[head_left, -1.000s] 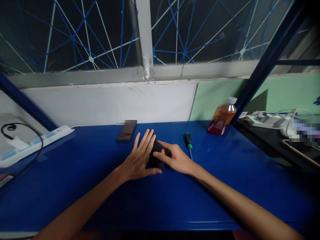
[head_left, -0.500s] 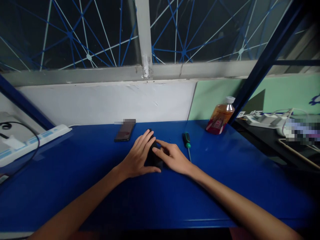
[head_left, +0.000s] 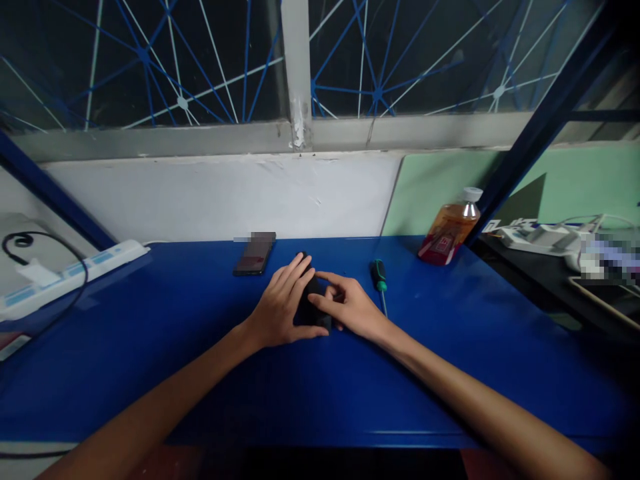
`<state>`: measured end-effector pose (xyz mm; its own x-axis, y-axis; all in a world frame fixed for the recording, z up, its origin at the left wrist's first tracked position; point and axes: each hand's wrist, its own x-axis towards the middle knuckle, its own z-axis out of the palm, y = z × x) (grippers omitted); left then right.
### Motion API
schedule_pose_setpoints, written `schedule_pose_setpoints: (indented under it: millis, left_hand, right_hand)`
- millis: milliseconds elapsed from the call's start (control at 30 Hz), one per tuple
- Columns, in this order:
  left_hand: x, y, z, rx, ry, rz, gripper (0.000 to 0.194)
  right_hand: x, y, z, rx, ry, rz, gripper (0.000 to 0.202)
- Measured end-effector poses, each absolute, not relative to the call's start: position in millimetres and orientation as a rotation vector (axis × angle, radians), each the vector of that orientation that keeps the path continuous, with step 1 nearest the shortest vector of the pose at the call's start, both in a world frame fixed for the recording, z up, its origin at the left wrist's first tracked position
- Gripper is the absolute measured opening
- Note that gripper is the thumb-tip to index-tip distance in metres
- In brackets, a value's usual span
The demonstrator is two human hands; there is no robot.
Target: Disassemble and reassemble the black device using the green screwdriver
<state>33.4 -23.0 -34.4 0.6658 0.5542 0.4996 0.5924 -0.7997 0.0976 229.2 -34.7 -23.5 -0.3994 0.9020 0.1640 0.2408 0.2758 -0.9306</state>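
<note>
A small, dark black object [head_left: 320, 315] rests on the blue table between my hands; its kind cannot be made out, since fingers cover much of it. My left hand [head_left: 283, 303] wraps its left side, with the fingers over the far end and the thumb across the near end. From the right, my right hand [head_left: 353, 305] grips the same object, its thumb on top and the index finger reaching along the far side. The other right fingers are curled and partly hidden. A screwdriver [head_left: 379, 273] with a black and green handle lies just right of my right hand.
A smartphone [head_left: 255, 255] lies at the back, left of my hands. A bottle of amber-red drink [head_left: 447, 230] stands at the back right by a blue post. White power strips [head_left: 95, 270] with cables sit at the left, and others lie on the dark surface at the right.
The view has shifted slightly. Both hands stay on the black object; the right fingers have curled a little more at its right side.
</note>
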Motion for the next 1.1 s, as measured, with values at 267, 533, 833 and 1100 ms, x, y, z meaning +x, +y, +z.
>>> schedule_pose_setpoints:
  millis: [267, 533, 833, 1100]
  left_hand:
    - [11.0, -9.8, -24.5, -3.051, -1.148, -0.867, 0.082]
    - [-0.6, 0.4, -13.1, -3.223, -1.265, -1.043, 0.066]
    - [-2.8, 4.9, -11.8, -3.157, -1.535, -1.343, 0.051]
    - [-9.7, 8.6, -10.2, -2.975, -1.733, -1.408, 0.034]
  right_hand:
    - [233.3, -33.2, -18.1, -1.053, -1.789, 1.137, 0.051]
    - [253.7, -18.4, -7.7, -1.133, -1.708, 0.908, 0.040]
    - [264.6, -9.8, -11.3, -1.285, -1.974, 0.262, 0.023]
    - [270.6, -3.6, -19.3, -1.336, -2.106, 0.130, 0.029]
